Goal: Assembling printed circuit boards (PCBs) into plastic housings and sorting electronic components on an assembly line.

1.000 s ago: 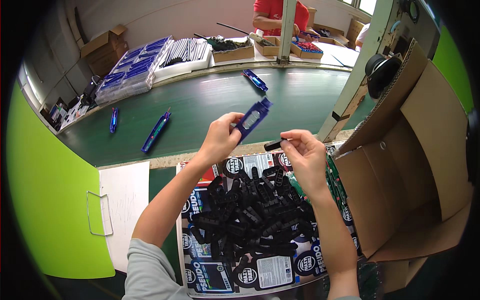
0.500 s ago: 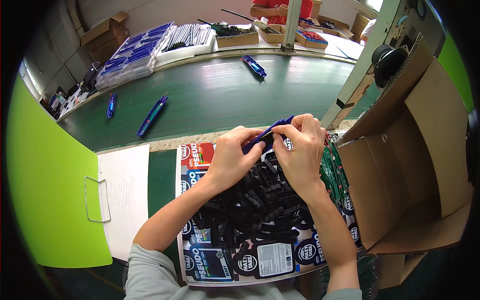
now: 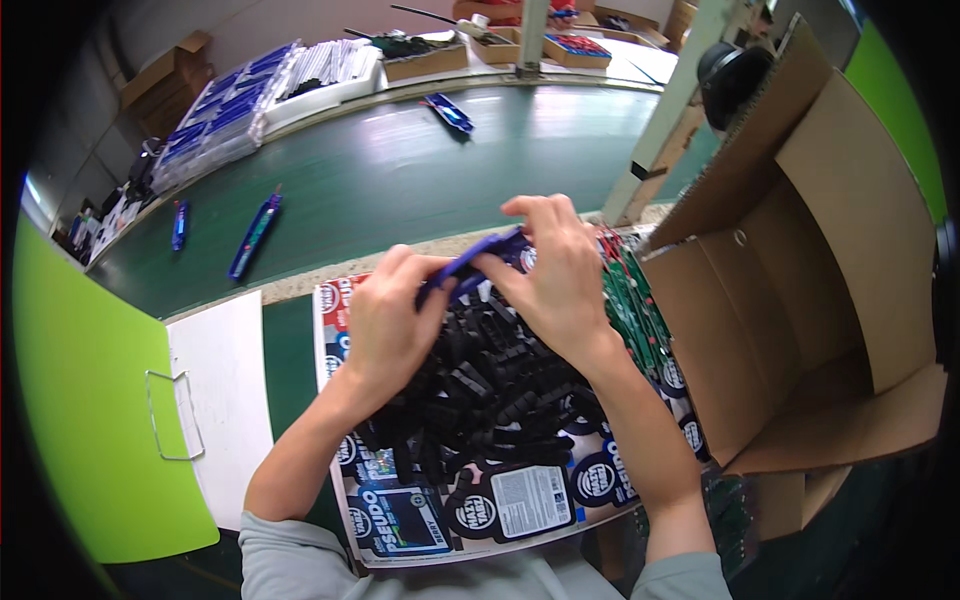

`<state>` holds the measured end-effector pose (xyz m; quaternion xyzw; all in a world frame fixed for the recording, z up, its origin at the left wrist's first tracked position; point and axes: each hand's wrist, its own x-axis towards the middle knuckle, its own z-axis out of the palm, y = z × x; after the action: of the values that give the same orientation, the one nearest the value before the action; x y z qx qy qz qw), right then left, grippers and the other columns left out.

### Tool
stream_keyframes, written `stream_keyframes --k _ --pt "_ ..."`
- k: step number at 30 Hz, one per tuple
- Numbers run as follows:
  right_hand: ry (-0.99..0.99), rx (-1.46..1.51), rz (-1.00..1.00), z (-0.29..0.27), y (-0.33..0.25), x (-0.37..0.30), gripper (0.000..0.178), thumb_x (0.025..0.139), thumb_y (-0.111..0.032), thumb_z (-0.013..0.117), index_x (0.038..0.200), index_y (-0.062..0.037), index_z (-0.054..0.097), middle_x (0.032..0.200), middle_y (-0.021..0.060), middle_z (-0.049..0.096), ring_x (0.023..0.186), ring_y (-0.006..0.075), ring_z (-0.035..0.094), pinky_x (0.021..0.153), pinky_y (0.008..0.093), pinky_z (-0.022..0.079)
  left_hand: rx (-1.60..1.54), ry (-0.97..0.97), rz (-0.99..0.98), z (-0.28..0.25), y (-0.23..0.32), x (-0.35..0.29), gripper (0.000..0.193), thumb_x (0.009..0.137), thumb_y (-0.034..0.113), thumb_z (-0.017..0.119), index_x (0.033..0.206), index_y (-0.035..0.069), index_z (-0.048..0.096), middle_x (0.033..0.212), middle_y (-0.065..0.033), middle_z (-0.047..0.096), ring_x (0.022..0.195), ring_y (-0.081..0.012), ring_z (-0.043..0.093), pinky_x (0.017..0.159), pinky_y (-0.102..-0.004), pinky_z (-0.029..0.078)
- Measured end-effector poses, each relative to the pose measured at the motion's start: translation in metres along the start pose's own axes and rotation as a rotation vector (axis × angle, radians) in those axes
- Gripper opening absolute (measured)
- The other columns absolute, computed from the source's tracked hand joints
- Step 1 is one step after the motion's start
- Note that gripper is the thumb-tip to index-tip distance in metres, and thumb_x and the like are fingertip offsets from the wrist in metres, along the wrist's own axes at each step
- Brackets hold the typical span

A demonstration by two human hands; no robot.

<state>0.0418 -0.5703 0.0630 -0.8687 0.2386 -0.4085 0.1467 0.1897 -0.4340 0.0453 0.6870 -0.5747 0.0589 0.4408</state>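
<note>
A long, narrow blue plastic casing point(image 3: 468, 268) is held up at a slant between my two hands, over a heap of small black plastic parts point(image 3: 500, 375). My left hand point(image 3: 385, 315) grips its lower left end between thumb and fingers. At the upper right end is my right hand point(image 3: 560, 275), thumb pressed against the casing and fingers bent over the far side. Some blur covers the casing, and my fingers hide both its ends. The black heap lies on a printed cardboard sheet point(image 3: 410, 525).
Green circuit boards point(image 3: 635, 305) lie right of the heap, by an open cardboard box point(image 3: 800, 300). Beyond runs a green conveyor belt point(image 3: 350, 190) with several blue casings, among them one holding a green board point(image 3: 256, 235). A light-green panel point(image 3: 90, 400) stands at left. Across the belt, a person works.
The view has shifted, moving the scene leftward. The casing has tilted and swung, its left end now lower inside my left hand. My right fingers have lifted and spread a little along it.
</note>
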Motion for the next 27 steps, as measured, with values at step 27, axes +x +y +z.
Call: stream_keyframes --k 27 --pt "-0.741 -0.103 0.209 -0.028 0.064 0.000 0.013 0.088 -0.009 0.074 0.095 0.0017 0.072 0.090 0.0188 0.075 0.085 0.0347 0.074 0.080 0.0445 0.058 -0.724 0.030 -0.719 -0.072 -0.032 -0.113 0.025 0.104 0.008 0.066 0.127 -0.003 0.066 0.098 -0.0048 0.073 0.078 -0.0076 0.067 0.065 -0.0221 0.056"
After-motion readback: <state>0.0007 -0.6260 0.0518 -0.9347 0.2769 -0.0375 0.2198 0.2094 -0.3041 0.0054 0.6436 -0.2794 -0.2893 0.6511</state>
